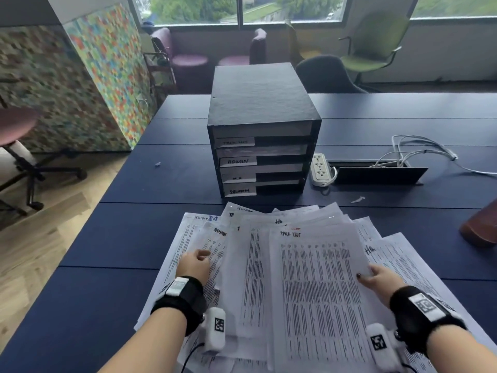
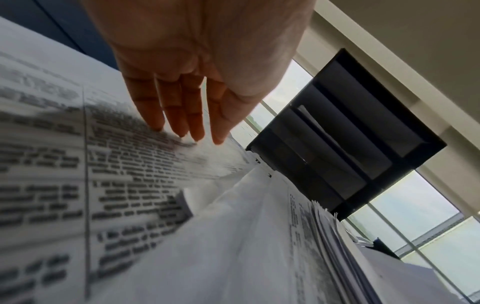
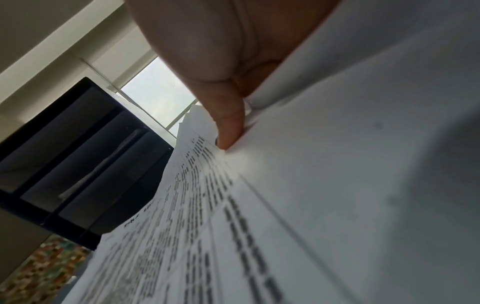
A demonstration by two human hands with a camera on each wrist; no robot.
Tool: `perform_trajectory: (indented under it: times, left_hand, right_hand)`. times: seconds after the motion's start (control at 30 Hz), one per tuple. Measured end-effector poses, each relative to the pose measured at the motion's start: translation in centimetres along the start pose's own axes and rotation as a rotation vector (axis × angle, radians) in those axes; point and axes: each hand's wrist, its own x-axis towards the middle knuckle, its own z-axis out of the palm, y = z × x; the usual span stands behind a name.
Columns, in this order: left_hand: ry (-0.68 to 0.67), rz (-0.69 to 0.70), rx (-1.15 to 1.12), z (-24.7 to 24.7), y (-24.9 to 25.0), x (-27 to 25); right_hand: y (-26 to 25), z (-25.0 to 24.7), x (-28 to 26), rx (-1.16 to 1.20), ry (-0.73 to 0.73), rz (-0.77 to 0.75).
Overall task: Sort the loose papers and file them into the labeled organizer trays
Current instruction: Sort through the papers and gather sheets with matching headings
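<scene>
The loose papers (image 1: 285, 267) lie fanned on the surface (image 1: 113, 238), just before the organizer trays (image 1: 262, 162) — long edges pointing at the slots. The right hand (image 1: 377, 278) pinches the top sheet's right edge; the left hand (image 1: 195, 265) rests flat, fingers straight, on the pile's left side
</scene>
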Motion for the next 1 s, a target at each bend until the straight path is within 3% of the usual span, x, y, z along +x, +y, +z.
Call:
perform_trajectory:
  times: [0.2, 0.27, 0.37, 0.43, 0.6, 0.7, 0.8, 1.0]
  left_hand:
    - [-0.078, 0.204, 0.181, 2.4, 1.5, -2.6]
    - [-0.126, 0.185, 0.198, 3.1, 1.9, -3.1]
    - [-0.150, 0.074, 0.063, 3.4, 2.7, -3.2]
    - [-0.174, 0.072, -0.056, 3.4, 3.3, -3.6]
    - [-0.264, 0.294, -0.269, 3.9, 5.3, -6.5]
    - [-0.342, 0.312, -0.402, 4.4, 6.2, -8.1]
    - [-0.260, 0.271, -0.378, 5.0, 6.1, -7.8]
    - [-0.018, 0.033, -0.019, 4.9, 4.8, -5.6]
  right_hand:
    - [0.1, 0.3, -0.3, 0.075, -0.029, 0.025]
    - [0.5, 0.3, -0.1, 0.051, -0.049, 0.022]
    - [1.0, 0.5, 0.1, -0.017, -0.056, 0.016]
    - [1.3, 0.5, 0.2, -0.023, -0.036, 0.019]
    - [1.7, 0.5, 0.4, -0.001, 0.003, 0.025]
    - [1.7, 0.5, 0.5, -0.003, 0.008, 0.018]
    - [1.7, 0.5, 0.5, 0.005, 0.016, 0.010]
    - [2.0, 0.6, 0.7, 0.034, 0.014, 0.003]
